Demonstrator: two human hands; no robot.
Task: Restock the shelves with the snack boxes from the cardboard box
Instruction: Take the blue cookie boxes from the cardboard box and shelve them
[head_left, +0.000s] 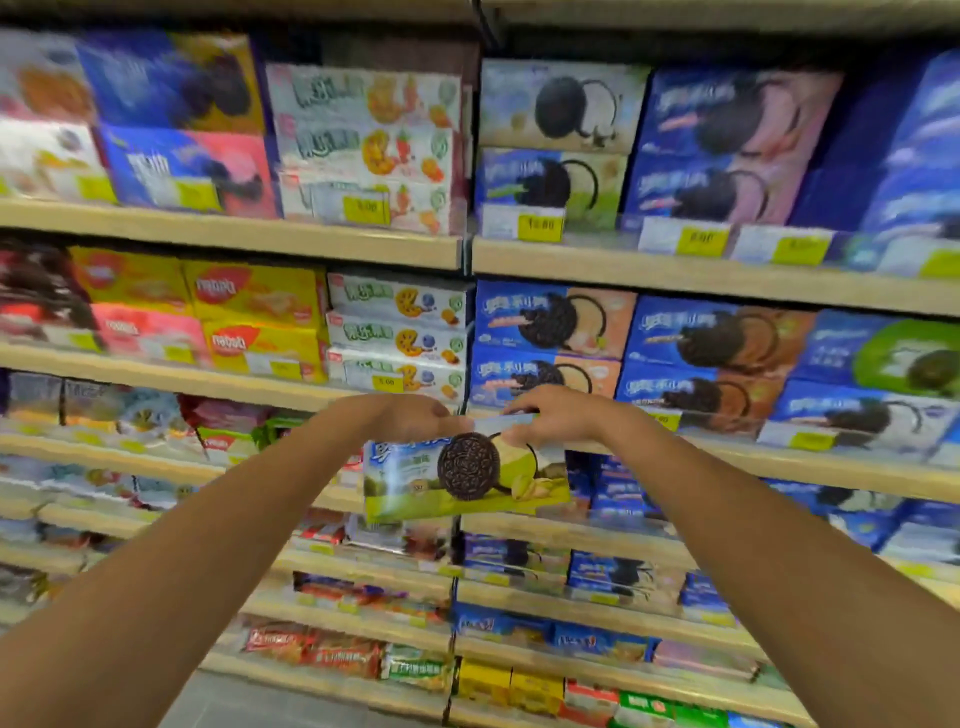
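Forearms reach forward from both lower corners and meet at a snack box (467, 480), a blue-and-green carton with a dark sandwich cookie printed at its middle. The left hand (415, 415) and right hand (558, 418) each pinch its top edge, holding it in the air before the stocked shelves (675, 283).

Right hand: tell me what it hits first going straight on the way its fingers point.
Probably the left hand, gripping the same green cookie box just across a small gap. Depth is unclear; it might instead reach the shelf edge.
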